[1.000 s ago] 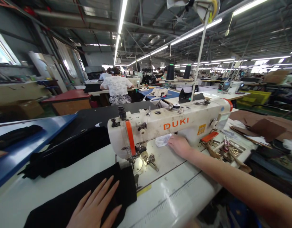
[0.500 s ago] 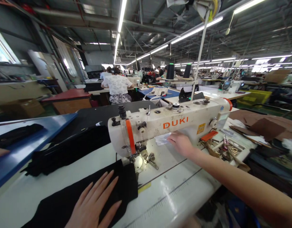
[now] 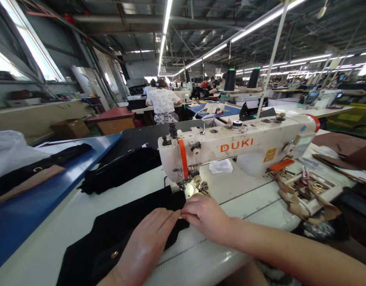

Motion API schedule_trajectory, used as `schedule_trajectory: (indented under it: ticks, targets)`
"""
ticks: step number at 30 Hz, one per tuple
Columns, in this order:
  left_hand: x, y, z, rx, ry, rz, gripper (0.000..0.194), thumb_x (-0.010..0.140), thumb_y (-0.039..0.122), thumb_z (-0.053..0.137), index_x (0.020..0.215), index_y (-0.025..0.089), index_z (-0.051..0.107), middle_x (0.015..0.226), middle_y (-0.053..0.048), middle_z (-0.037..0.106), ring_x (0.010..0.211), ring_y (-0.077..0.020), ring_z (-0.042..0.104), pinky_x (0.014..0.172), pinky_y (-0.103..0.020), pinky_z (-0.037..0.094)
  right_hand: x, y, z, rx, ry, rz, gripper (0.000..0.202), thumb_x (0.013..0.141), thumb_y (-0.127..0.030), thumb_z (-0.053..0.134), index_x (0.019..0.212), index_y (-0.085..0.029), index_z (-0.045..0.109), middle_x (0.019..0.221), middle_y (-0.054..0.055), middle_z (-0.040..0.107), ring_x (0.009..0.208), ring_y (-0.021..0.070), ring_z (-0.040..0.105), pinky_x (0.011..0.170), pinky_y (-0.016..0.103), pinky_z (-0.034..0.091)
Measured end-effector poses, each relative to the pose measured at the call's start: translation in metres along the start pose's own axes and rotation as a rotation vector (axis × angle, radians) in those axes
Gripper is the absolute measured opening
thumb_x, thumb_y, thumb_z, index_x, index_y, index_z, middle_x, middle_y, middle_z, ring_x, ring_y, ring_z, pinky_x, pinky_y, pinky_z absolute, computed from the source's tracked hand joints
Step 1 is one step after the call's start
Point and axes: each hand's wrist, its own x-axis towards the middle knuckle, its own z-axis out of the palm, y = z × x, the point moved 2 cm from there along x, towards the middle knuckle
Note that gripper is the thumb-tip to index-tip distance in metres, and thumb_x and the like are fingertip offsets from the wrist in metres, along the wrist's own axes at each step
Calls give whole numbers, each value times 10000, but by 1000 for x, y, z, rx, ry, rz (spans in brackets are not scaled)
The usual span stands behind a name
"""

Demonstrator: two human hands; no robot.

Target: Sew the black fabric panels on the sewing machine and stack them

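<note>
Fabric (image 3: 111,224), black, flat, one gold-coloured fitting (image 3: 114,254); hands (image 3: 205,216) together over it, grip unclear

**Our Windows (image 3: 41,51) Shine Beneath a Dark Roof (image 3: 218,8)**

Left of the grip, we see bright windows above a long cream panel (image 3: 37,112), with a glossy blue table (image 3: 52,194) nearer. Farther off on that side stands a red-topped cabinet (image 3: 111,114). High beyond the grip, rows of tube lights (image 3: 167,18) run away from us under the metal roof.
</note>
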Motion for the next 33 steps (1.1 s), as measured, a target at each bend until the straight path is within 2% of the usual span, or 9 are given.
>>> schedule_trajectory:
  ticks: [3,5,9,12,19,23,26,29,33]
  targets:
    - [-5,-20,-1,0,12,-62,303,966,133,364,1045,141,657,949,-80,692,881,-192,655,847,-353,552,-6,11,-6,26,95,-34,168,936,-179,539,951,-169,706,933,62,711,883,183,622,822,299,496]
    - [-8,-29,4,-19,-6,-109,306,963,143,367,999,140,671,926,-82,685,857,-187,652,817,-333,557,-13,14,-7,9,92,-66,199,942,-167,509,993,-159,701,981,73,711,922,191,616,853,312,497]
    - [-6,-31,18,-123,-128,-104,327,946,130,360,953,152,686,887,-73,688,812,-178,651,769,-312,561,-25,7,0,-31,-75,-202,223,941,-225,525,1070,-134,682,1140,83,679,1071,207,582,993,323,438]
    - [-1,-30,23,-165,-234,-114,323,904,83,383,964,158,691,897,-70,696,818,-178,656,768,-310,561,-28,3,5,-34,-169,-214,269,941,-261,532,1146,-132,648,1243,86,633,1167,206,539,1054,327,387]
    - [-3,-39,18,-167,-359,-156,347,882,77,378,1005,179,685,1106,-74,699,1020,-188,647,902,-337,533,-19,1,6,-60,-197,-234,225,951,-234,507,1098,-139,648,1180,94,657,1132,198,561,1038,345,395]
    - [-8,-44,18,-200,-373,-179,314,921,146,367,978,174,675,1029,-64,713,955,-186,663,867,-330,545,-17,1,7,-100,-190,-260,237,951,-246,510,1125,-138,630,1184,90,654,1143,206,549,1031,351,399]
    - [-8,-46,20,-190,-356,-178,329,925,144,367,1058,178,666,1050,-65,708,966,-187,656,872,-334,541,-16,1,8,-129,-187,-279,236,952,-252,511,1118,-135,632,1164,97,660,1112,208,558,1009,357,415]
    - [-5,-44,24,-168,-350,-113,357,913,99,378,1132,174,651,1049,-76,703,950,-190,649,859,-340,541,-16,0,10,-154,-177,-281,228,955,-261,514,1094,-133,641,1136,102,666,1082,212,567,991,361,427]
    - [3,-37,29,-129,-357,-50,298,915,76,407,1039,147,668,978,-86,692,879,-204,641,788,-348,554,-19,-1,13,-165,-160,-276,210,953,-261,522,1066,-132,643,1122,99,667,1065,218,569,979,363,431]
